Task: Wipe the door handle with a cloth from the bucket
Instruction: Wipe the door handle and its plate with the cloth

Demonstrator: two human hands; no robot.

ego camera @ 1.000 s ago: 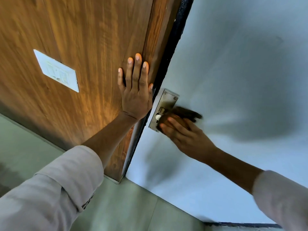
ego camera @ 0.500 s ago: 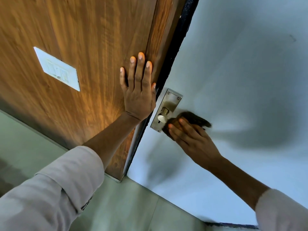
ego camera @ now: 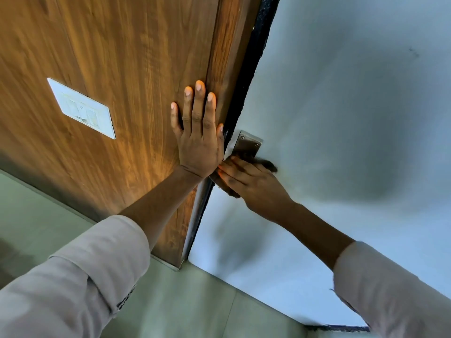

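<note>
A metal handle plate (ego camera: 247,143) is screwed to the pale grey door (ego camera: 341,123) close to its black edge. My right hand (ego camera: 253,185) presses a dark brown cloth (ego camera: 267,164) over the lower part of the plate, and the handle itself is hidden under hand and cloth. My left hand (ego camera: 197,137) lies flat, fingers up and together, on the brown wooden panel (ego camera: 127,69) just left of the door's edge. The bucket is out of view.
A white switch plate (ego camera: 81,108) sits on the wooden panel to the left. Greenish floor tiles (ego camera: 195,306) run along the bottom. A black strip (ego camera: 249,76) separates panel and door.
My right hand has slid the cloth left along the handle, toward the door's edge, and now covers the lower plate. The left hand has stayed flat on the panel.
</note>
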